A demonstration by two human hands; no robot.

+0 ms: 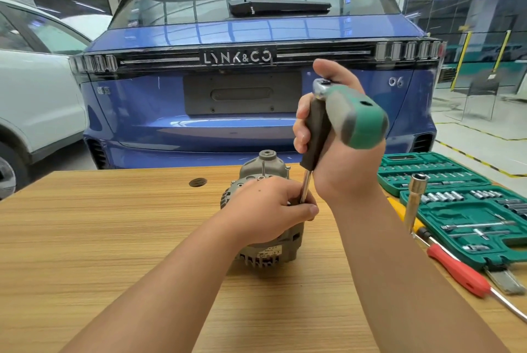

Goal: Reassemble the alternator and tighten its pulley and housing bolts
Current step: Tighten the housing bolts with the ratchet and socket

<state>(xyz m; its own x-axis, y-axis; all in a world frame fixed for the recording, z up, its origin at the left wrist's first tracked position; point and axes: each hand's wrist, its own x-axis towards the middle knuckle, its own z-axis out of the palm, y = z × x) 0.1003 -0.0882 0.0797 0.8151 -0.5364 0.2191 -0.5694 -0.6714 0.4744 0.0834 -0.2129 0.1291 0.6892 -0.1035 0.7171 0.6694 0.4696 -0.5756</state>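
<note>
A grey alternator [263,166] stands on the wooden table [114,224], pulley end toward the car. My left hand [268,210] lies on top of it, and its fingers pinch the lower end of a steel shaft [305,188]. That shaft belongs to a black-handled driver [315,136] standing upright over the housing edge. My right hand [339,153] grips the black handle together with a ratchet [356,118] that has a green and grey handle. The driver tip and the bolt under it are hidden by my left hand.
A green socket set case [467,210] lies open at the right, with a long socket [415,201] standing upright beside it. A red-handled screwdriver [459,270] lies at the right edge. A blue car [256,90] is parked right behind the table.
</note>
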